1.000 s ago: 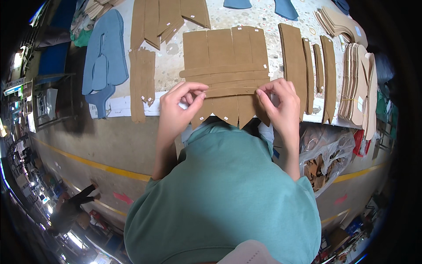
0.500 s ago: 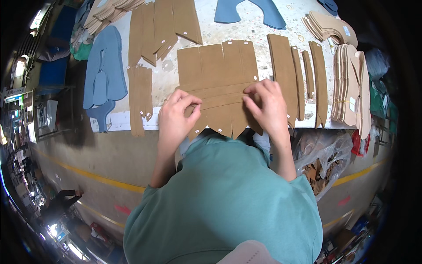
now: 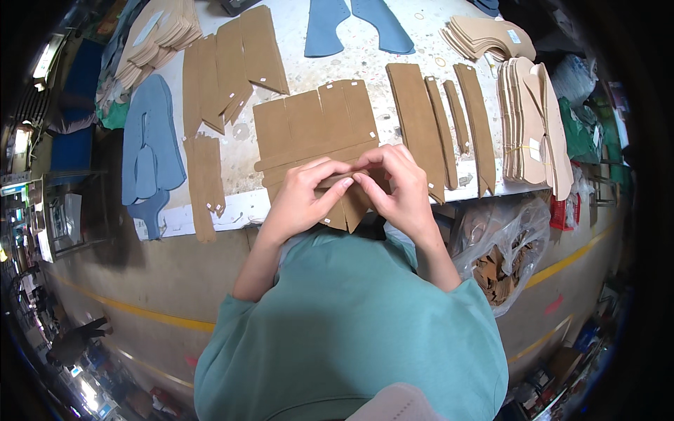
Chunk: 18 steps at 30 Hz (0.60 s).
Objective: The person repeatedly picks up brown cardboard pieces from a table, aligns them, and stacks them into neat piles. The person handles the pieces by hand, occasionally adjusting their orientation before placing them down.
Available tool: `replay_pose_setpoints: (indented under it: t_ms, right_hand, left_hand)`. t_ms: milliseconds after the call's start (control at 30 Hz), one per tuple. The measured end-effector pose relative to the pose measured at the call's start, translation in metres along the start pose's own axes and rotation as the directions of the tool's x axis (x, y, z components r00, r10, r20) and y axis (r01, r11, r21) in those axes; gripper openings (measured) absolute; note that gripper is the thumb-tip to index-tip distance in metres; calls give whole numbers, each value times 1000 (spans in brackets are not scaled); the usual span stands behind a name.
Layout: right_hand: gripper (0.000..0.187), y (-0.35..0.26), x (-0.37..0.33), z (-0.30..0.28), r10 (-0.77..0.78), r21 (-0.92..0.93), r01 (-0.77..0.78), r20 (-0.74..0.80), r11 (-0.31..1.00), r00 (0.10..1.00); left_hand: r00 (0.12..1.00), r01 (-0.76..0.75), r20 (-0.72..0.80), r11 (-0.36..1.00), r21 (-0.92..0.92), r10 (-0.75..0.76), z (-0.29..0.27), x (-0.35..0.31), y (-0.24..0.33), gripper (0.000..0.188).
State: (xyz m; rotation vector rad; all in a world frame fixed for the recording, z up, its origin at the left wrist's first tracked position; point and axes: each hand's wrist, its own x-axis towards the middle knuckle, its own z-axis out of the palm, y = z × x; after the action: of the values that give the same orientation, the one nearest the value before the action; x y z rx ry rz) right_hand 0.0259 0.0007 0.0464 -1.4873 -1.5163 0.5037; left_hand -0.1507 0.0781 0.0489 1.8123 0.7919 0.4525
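Observation:
My left hand [image 3: 300, 197] and my right hand [image 3: 399, 184] meet at the near edge of the table, thumbs and fingertips pinched close together. Between them they hold a narrow brown strip [image 3: 327, 183] that looks like suede or leather; the fingers hide much of it. Beyond the hands lie wide brown panels [image 3: 302, 118] side by side, with small white stickers along their edges. Another long brown strip [image 3: 281, 162] runs crosswise over the panels' near part. Under my hands, pointed brown pieces [image 3: 344, 216] hang past the table edge toward my shirt.
Brown strips [image 3: 415, 116] lie to the right, beside tied beige stacks [image 3: 523, 123]. At left are a blue piece [image 3: 151, 140], more brown pieces [image 3: 232, 63] and a beige stack [image 3: 158, 35]. A clear bag of brown scraps [image 3: 502, 259] stands below the table's right side.
My hands have come together from well apart, and now pinch a strip between them. The view has shifted, so the table's things appear further left.

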Motion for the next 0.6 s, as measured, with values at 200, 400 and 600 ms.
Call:
replay_pose_setpoints:
  t_ms: [200,400,600]
  right_hand:
    - [19,-6,1,8,112,354,-114,26,928,993]
    - [13,-4,-2,12,170,464,-231,170,855,971]
    - [15,26,7,-48,347,511,-341,86,789,934]
  left_hand:
    - [945,-168,-296,983,-79,138,-2,-8,5,14]
    - [937,-168,-348,920,-353,37,-2,-8,-3,11]
    - [862,-137,-487,989,48,143,13,-6,-21,6]
